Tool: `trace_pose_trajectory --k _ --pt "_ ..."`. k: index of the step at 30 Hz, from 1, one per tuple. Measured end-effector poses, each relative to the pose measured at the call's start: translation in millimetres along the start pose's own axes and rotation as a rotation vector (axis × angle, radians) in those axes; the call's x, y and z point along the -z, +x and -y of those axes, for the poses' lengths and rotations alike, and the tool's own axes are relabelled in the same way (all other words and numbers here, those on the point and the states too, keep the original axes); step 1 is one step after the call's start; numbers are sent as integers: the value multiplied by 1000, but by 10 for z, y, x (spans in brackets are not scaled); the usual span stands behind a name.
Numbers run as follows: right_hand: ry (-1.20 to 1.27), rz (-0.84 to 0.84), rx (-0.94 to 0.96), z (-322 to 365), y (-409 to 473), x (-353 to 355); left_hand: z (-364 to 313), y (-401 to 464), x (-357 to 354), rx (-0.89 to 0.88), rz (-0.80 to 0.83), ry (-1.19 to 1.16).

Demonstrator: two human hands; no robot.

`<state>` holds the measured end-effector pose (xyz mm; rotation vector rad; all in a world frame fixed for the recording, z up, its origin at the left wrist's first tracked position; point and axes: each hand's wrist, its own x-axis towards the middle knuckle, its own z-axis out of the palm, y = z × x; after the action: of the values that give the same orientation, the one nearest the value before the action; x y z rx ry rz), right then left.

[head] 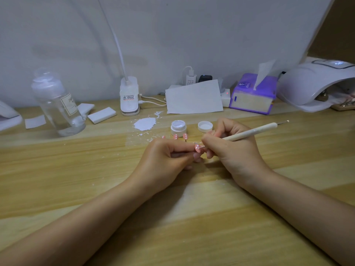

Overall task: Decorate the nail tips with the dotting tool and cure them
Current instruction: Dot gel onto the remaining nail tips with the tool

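A person's left hand [169, 156] pinches a pink nail tip [197, 148] near the middle of the wooden table [76, 169], steadying it so the right hand [228, 148], gripping the dotting tool [249, 132] like a pen, can touch its metal point to the tip. Just behind the hands, toward the table's far edge, stand three dotted pink tips [175, 136], an open jar of white gel [178, 128] and its lid [205, 126], close for reloading. The curing lamp [315, 85] waits at the far right corner, likely for the curing step.
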<state>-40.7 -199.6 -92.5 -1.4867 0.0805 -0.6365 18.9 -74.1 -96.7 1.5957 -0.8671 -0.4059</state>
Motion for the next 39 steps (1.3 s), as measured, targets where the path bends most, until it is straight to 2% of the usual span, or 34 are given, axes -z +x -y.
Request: trace_pose_trajectory --k 25,32,39 --pt "-30 -21 20 -30 14 4 17 0 2 14 -8 9" --pt "24 -62 -30 -29 39 18 13 4 -6 28 -4 -4" --pt "9 -13 -5 26 4 -10 26 7 -2 30 -6 6"
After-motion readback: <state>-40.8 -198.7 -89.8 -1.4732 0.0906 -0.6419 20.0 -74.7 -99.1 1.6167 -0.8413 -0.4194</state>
